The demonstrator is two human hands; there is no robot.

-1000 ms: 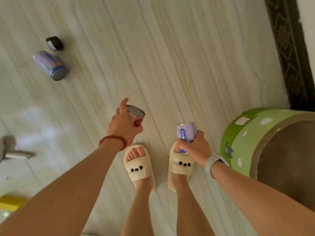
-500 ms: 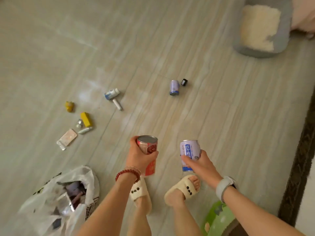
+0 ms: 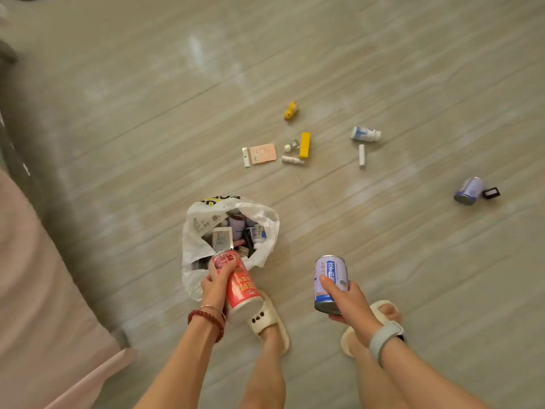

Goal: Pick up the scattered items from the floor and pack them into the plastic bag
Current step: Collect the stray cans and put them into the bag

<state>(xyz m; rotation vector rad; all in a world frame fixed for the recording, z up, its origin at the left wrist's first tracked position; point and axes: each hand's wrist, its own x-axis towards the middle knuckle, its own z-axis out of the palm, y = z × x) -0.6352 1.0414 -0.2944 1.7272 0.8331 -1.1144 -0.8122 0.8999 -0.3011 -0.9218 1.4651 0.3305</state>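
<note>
My left hand (image 3: 216, 283) grips a red can (image 3: 240, 286), tilted, right at the near rim of the open white plastic bag (image 3: 194, 240) on the floor. The bag holds several items. My right hand (image 3: 343, 299) holds a purple-and-white can (image 3: 330, 278) upright, to the right of the bag. Further out on the floor lie a yellow toy (image 3: 291, 110), a yellow box (image 3: 304, 145), a pink packet (image 3: 262, 153), small white tubes (image 3: 292, 160), a white bottle (image 3: 365, 133), a white stick (image 3: 362, 155), another purple can (image 3: 469, 191) and a small black item (image 3: 491, 193).
A grey and pink piece of furniture (image 3: 35, 261) runs along the left side, close to the bag. My feet in cream slippers (image 3: 267, 320) stand just behind the bag. Bare wood-pattern floor (image 3: 413, 261) stretches to the right.
The view has swung left, so the bag now sits straight ahead. My left hand has carried the red can to the bag's mouth and tilted it. My right hand still holds the purple can.
</note>
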